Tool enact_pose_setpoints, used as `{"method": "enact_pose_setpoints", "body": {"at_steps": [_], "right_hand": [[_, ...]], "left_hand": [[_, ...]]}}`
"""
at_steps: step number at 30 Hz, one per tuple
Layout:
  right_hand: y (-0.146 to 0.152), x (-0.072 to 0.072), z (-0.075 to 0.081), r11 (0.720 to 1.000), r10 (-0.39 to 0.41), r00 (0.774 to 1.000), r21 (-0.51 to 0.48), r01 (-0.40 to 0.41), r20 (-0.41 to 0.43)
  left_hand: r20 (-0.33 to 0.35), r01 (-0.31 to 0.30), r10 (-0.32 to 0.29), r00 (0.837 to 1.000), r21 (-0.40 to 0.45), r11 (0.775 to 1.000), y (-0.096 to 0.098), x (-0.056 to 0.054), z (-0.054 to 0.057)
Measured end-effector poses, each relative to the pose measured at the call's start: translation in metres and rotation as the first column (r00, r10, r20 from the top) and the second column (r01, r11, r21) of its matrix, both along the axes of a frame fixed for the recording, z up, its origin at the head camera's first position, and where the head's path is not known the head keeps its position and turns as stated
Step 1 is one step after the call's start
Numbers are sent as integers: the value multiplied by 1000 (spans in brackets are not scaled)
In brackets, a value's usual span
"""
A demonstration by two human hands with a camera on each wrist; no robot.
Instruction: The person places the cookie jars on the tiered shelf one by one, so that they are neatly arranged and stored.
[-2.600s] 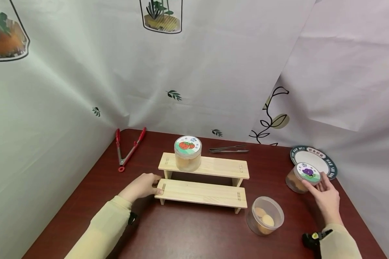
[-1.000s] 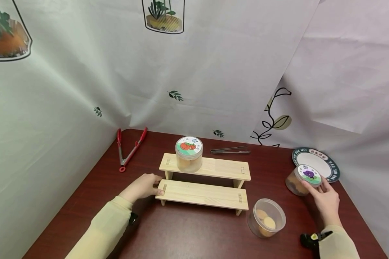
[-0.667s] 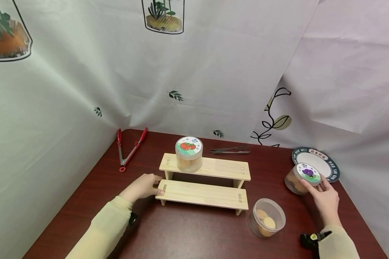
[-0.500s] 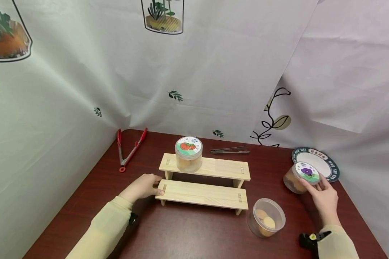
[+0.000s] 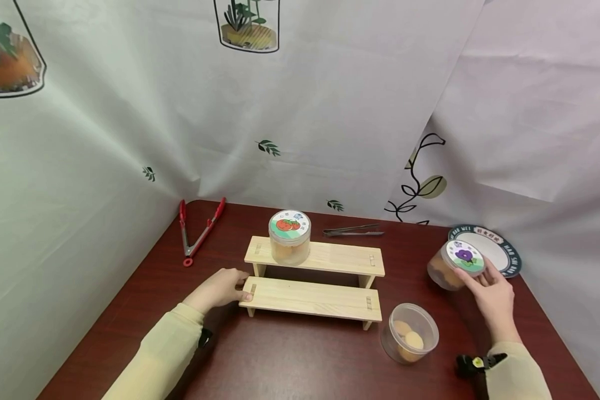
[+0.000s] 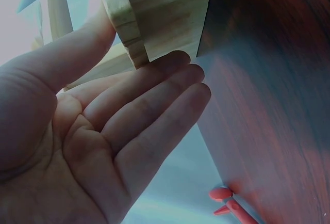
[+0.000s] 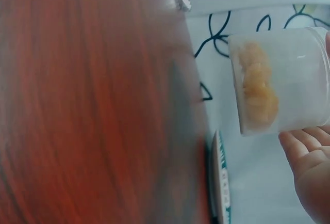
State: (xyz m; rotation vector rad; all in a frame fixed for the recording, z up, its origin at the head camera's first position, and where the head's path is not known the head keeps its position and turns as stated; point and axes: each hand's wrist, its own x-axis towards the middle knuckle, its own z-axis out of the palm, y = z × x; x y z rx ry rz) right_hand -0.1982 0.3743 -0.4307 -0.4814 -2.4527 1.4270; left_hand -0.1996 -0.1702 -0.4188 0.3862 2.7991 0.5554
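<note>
My right hand (image 5: 490, 291) grips a clear plastic jar (image 5: 452, 266) with a purple-flower lid, lifted off the table and tilted; the right wrist view shows the jar (image 7: 281, 82) with pale biscuits inside and my fingers (image 7: 309, 157) under it. My left hand (image 5: 220, 289) rests with straight fingers against the left end of the two-step wooden shelf (image 5: 315, 278); in the left wrist view the fingers (image 6: 154, 110) touch the shelf's end (image 6: 154, 12). A jar with a tomato lid (image 5: 290, 236) stands on the upper step.
An open lidless jar (image 5: 410, 333) holding round biscuits stands on the red-brown table (image 5: 290, 355) right of the shelf. Red tongs (image 5: 197, 230) lie at the back left, metal tweezers (image 5: 352, 229) behind the shelf, a plate (image 5: 495, 250) at the right edge. Curtains close the back and sides.
My right hand has lifted the purple-lid jar off the table and moved it slightly left and up. The left hand has stayed on the shelf end.
</note>
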Motion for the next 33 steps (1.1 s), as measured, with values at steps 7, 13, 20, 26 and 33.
{"method": "enact_pose_setpoints", "body": {"at_steps": [7,13,20,26,33], "right_hand": [[-13,1,15,999,48,998,21,-48,-31],[-25,7,28,995,90,994,52,-87,-67],[-38,14,40,992,126,986,48,-121,-106],[-52,16,49,989,147,978,23,-145,-147],[-63,17,57,977,200,958,-36,-212,-204]], "left_hand": [[-10,4,-5,1000,-7,1000,0,0,-1],[-6,4,-4,1000,3,1000,0,-1,-1],[-12,18,-18,1000,-6,1000,0,0,1],[10,3,-3,1000,-3,1000,0,1,2],[9,6,-6,1000,14,1000,0,1,2]]}}
